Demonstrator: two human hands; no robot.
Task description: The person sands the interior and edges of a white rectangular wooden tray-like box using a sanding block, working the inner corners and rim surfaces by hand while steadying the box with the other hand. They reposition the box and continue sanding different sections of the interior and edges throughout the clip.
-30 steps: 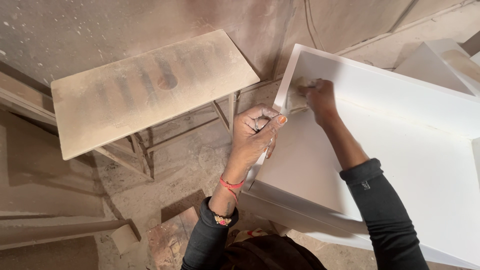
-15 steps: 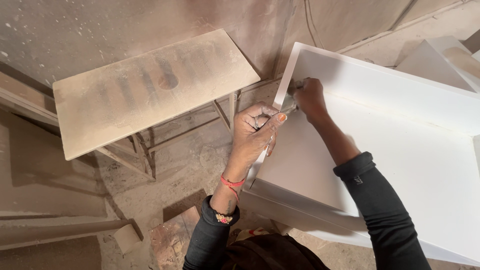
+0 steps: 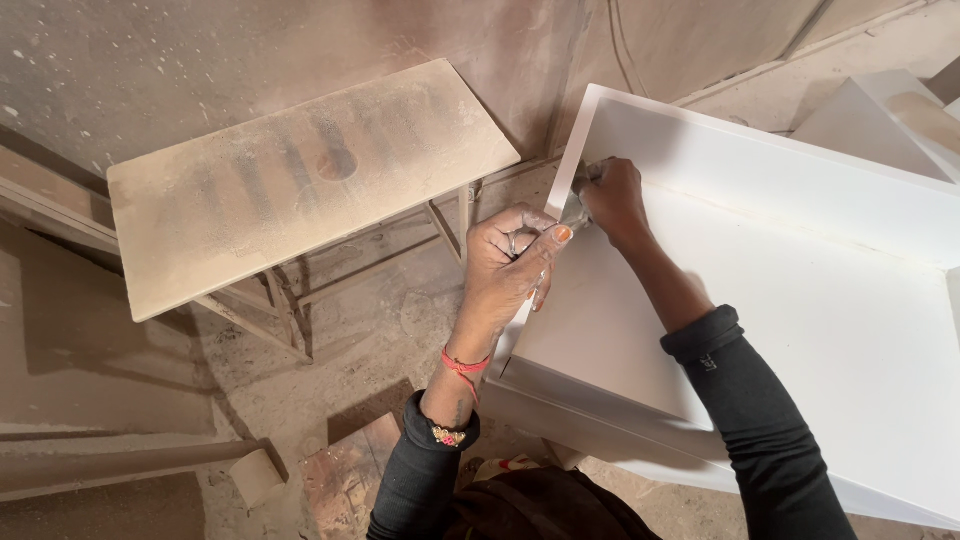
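Note:
A large white box-shaped cabinet piece lies open side up on the floor at the right. My left hand grips its left wall from outside, thumb over the rim. My right hand is inside the box near the far left corner, fingers closed on a small grey piece, probably sandpaper, pressed against the inner face of that wall. Both arms wear black sleeves; a red thread and a beaded bracelet sit on the left wrist.
A dusty wooden stool with a rectangular top stands to the left. Wooden planks lie at the lower left on the dusty floor. Another white panel sits at the upper right.
My right hand has slid toward me along the inner wall from the far corner. My left hand stays on the rim.

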